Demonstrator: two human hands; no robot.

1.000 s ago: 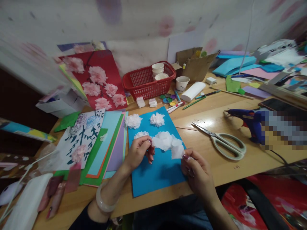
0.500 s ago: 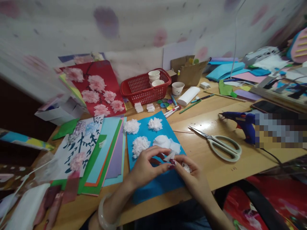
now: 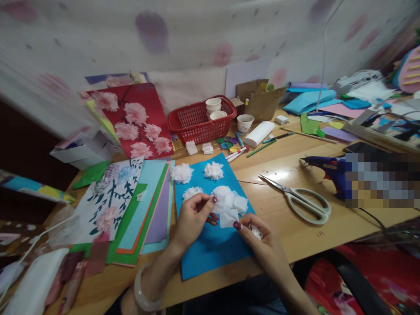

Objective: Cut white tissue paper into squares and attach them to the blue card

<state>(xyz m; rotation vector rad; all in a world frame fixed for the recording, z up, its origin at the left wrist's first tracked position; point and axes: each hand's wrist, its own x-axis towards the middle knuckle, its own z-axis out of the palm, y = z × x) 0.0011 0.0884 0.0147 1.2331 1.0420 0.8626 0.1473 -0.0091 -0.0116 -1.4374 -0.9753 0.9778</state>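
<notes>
My left hand (image 3: 196,214) is closed, thumb and forefinger pinched at the left edge of the loose white tissue-paper pieces (image 3: 225,197); whether a piece is between them I cannot make out. In the curled fingers of my right hand (image 3: 257,236) sits a small white tissue-paper bundle (image 3: 255,232), partly hidden. The right thumb tip is at the corner of a tissue square (image 3: 229,217). Beneath both hands lies a blue sheet (image 3: 210,258). White paper flowers (image 3: 213,170) rest on its far part, one partly covered by my left hand.
Scissors (image 3: 303,201) lie right of the sheet, near a blue glue gun (image 3: 328,166). Coloured papers (image 3: 157,218) are stacked at left. Behind stand a red basket (image 3: 200,127) with paper cups, another cup (image 3: 245,124) and a red flower picture (image 3: 147,105).
My hands have moved apart; they were together over a bit of tissue. The left hand moved up a little, and a flat tissue square now shows between the hands.
</notes>
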